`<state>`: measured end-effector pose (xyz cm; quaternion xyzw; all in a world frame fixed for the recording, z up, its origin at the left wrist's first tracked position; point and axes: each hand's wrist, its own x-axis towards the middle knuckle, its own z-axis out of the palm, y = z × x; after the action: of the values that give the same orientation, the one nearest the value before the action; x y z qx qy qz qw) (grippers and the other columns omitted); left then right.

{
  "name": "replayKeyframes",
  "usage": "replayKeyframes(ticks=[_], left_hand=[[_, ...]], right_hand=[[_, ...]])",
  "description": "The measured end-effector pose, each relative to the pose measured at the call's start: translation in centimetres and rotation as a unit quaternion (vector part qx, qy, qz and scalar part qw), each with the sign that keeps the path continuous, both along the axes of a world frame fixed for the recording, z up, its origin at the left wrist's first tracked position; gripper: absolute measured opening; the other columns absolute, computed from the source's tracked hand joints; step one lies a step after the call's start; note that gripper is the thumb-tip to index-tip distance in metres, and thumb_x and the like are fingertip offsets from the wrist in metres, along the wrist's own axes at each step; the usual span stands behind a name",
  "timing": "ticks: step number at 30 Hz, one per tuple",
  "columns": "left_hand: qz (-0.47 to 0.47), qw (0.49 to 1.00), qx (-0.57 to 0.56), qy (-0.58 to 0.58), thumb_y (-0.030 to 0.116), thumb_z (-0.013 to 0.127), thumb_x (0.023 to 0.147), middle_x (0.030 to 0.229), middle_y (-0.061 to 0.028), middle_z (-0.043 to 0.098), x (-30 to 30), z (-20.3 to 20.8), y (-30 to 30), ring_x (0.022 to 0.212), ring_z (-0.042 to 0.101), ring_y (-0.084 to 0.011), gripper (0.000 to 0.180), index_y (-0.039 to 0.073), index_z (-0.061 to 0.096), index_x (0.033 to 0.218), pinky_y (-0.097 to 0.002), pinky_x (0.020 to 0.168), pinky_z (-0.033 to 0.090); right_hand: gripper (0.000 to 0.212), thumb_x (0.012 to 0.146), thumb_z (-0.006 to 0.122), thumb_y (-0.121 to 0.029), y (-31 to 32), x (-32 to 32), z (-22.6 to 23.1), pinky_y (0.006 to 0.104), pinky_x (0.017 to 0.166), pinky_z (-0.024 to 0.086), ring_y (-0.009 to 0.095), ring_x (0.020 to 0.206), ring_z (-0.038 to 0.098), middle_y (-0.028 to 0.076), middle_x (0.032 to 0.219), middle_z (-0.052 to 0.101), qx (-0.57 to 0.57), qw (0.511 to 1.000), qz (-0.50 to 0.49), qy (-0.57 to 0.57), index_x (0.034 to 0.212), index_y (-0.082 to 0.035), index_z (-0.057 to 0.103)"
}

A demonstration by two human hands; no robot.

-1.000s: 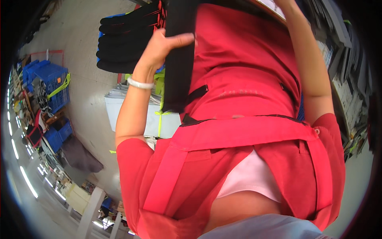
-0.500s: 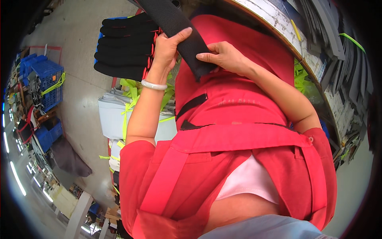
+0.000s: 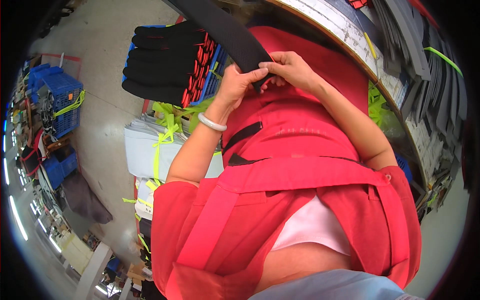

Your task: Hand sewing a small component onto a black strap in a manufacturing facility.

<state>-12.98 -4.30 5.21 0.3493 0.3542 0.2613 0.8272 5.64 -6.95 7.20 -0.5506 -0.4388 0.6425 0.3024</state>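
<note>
Black strip [image 3: 222,35] in fingers [image 3: 256,75], faint lettering [image 3: 301,133] on red apron [image 3: 310,107]

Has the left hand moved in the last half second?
Yes: judged against the stacked black pieces, the left hand has shifted rightward and lower in the view.

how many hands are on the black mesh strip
2: the left hand at the near end of the black mesh strip, on its left, and the right hand on its right.
</note>
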Motion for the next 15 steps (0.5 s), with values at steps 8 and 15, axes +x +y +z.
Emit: replayKeyframes(ticks=[8,15], left_hand=[[0.198,0.97,-0.081,-0.114,0.003,0.072,0.082,0.093,-0.0077,0.067,1.1,-2.8,3.2,0.085,0.064,-0.0175,0.019,0.003,0.064,0.099,-0.0304,0.081,0.052],[0.15,0.971,-0.102,-0.154,0.006,0.07,0.084,0.095,-0.0077,0.067,2.3,-3.2,2.2,0.09,0.064,-0.0188,0.015,0.003,0.064,0.098,-0.0333,0.087,0.052]], right_hand=[[0.035,0.094,0.058,-0.033,-0.6,-0.4,0.7,0.0236,0.05,0.046,0.008,0.053,0.055,0.001,0.065,0.06,0.033,0.999,0.002,-0.036,0.087,0.001,0.065],[0.038,0.097,0.054,-0.034,-0.5,-0.4,0.8,0.0243,0.049,0.045,0.009,0.052,0.055,0.002,0.064,0.06,0.085,0.99,-0.057,-0.095,0.084,0.0,0.064]])
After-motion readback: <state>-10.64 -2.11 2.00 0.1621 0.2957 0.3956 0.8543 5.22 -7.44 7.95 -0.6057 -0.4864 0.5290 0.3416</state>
